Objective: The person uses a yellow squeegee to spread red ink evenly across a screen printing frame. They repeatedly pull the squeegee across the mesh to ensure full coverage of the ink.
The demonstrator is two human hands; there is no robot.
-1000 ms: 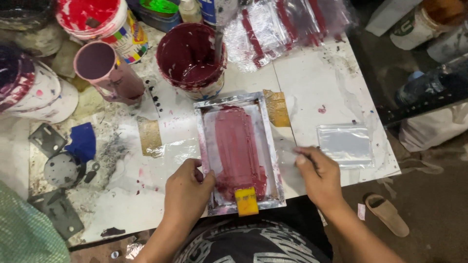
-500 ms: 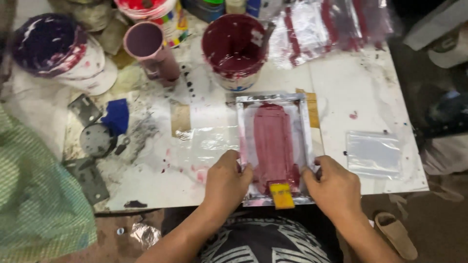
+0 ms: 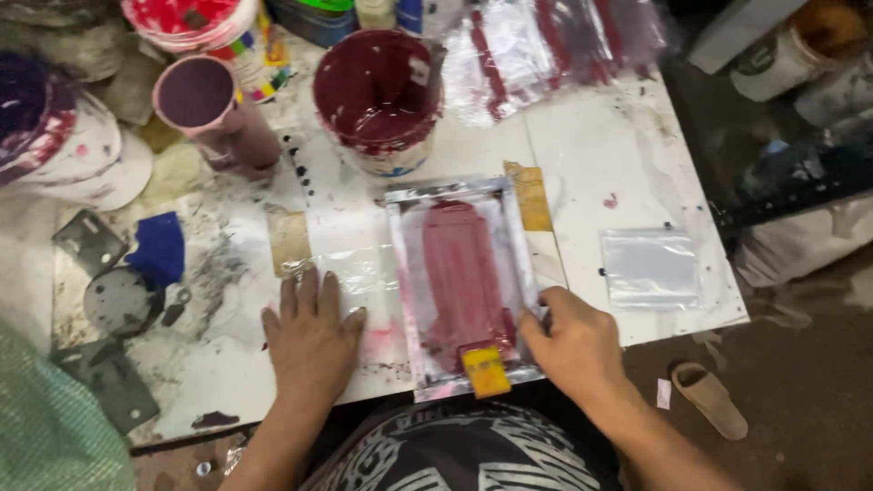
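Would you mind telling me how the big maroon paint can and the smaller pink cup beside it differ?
The maroon paint can is wider and squat; the pink cup is narrower and taller for its width. The can stands upright, while the cup looks tilted. The can's inside is coated in dark maroon paint, whereas the cup's inside is a dull purple-pink. Both are open-topped, paint-smeared and stand at the far side of the white table, beyond the left hand.
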